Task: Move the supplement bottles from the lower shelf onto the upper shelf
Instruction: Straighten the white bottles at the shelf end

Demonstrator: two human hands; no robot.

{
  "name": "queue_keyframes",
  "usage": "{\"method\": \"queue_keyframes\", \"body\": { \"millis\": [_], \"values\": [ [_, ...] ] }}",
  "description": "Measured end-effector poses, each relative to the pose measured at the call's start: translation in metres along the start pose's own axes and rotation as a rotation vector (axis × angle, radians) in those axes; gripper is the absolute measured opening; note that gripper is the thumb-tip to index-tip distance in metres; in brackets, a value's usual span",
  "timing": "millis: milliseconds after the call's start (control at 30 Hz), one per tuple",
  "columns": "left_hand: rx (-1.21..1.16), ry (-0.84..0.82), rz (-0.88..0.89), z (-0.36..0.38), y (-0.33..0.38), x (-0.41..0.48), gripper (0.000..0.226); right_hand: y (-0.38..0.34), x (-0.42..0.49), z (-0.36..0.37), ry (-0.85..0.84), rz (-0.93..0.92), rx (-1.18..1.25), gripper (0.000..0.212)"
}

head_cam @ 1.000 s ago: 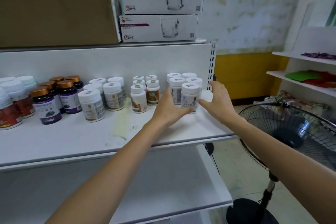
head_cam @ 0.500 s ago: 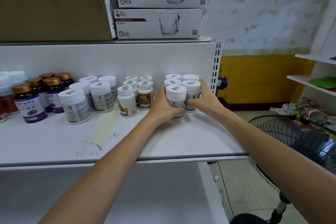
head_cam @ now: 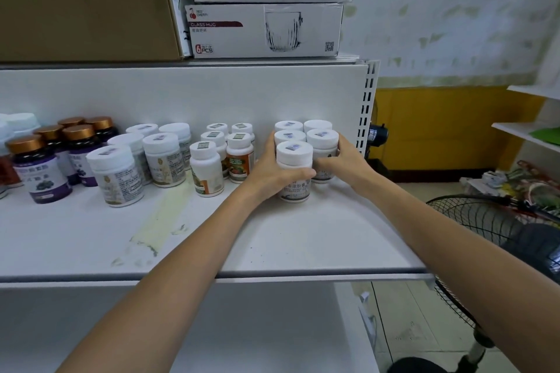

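Several white-capped supplement bottles stand in a tight cluster point(head_cam: 289, 127) at the right end of the upper shelf point(head_cam: 303, 239). My left hand point(head_cam: 272, 174) wraps the front white bottle point(head_cam: 294, 152) from the left, thumb across its label. My right hand point(head_cam: 345, 163) presses against the white bottle point(head_cam: 322, 139) right behind it, from the right side. Both bottles stand upright on the shelf, touching their neighbours. Under my forearms lies the lower shelf point(head_cam: 257, 330), with no bottles visible on it.
Left of the cluster stand small orange-label bottles point(head_cam: 239, 157), larger white bottles point(head_cam: 163, 157) and dark gold-capped bottles point(head_cam: 39, 169). Glass mug boxes point(head_cam: 263, 30) and a brown carton point(head_cam: 85, 6) sit on top. A floor fan point(head_cam: 500, 221) stands to the right.
My right hand, open beside the cluster a second ago, has closed against the right bottle. My left hand stays on the front bottle, which now sits against the group. The view has come closer.
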State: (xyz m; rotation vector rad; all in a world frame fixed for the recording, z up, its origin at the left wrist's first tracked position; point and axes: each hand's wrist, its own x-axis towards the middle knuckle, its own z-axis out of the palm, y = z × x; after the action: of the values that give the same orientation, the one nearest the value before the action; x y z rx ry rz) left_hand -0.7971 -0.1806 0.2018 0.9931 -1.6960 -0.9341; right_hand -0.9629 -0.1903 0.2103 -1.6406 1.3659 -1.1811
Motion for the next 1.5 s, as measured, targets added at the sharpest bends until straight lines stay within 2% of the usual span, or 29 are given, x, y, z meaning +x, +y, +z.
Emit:
{"method": "queue_keyframes", "body": {
  "millis": [67,200,367,433,833,967,1133,1267,1400,1500],
  "values": [
    [-0.008,-0.002,0.006,0.001,0.0,0.0,0.105,0.0,0.0,0.0,-0.001,-0.007,0.021,0.078],
    [-0.014,-0.027,0.015,-0.001,-0.003,-0.001,0.098,0.006,0.003,0.0,-0.007,-0.019,0.028,0.066],
    [-0.027,-0.032,0.032,-0.002,-0.001,-0.005,0.092,0.008,0.001,0.001,0.015,-0.027,-0.012,0.076],
    [-0.036,-0.016,0.036,0.0,0.0,-0.006,0.095,0.007,-0.002,0.001,0.026,-0.029,-0.034,0.08],
    [-0.017,-0.001,-0.012,0.0,-0.005,-0.002,0.098,0.013,-0.003,0.0,0.062,-0.064,-0.089,0.069],
    [-0.002,0.004,-0.03,0.001,-0.002,-0.003,0.097,0.012,-0.003,0.0,0.067,-0.064,-0.082,0.074],
    [0.097,0.04,-0.114,-0.003,0.003,-0.011,0.123,0.01,-0.007,0.0,0.054,-0.07,-0.12,0.077],
    [0.156,0.04,-0.147,-0.011,0.003,-0.025,0.131,0.007,-0.015,-0.002,0.034,-0.07,-0.154,0.076],
    [0.204,0.045,-0.13,-0.011,0.005,-0.032,0.082,0.001,-0.024,-0.004,0.038,-0.065,-0.143,0.072],
    [0.229,0.055,-0.102,-0.007,0.009,-0.034,0.071,-0.002,-0.026,-0.005,0.057,-0.046,-0.177,0.066]
  ]
}}
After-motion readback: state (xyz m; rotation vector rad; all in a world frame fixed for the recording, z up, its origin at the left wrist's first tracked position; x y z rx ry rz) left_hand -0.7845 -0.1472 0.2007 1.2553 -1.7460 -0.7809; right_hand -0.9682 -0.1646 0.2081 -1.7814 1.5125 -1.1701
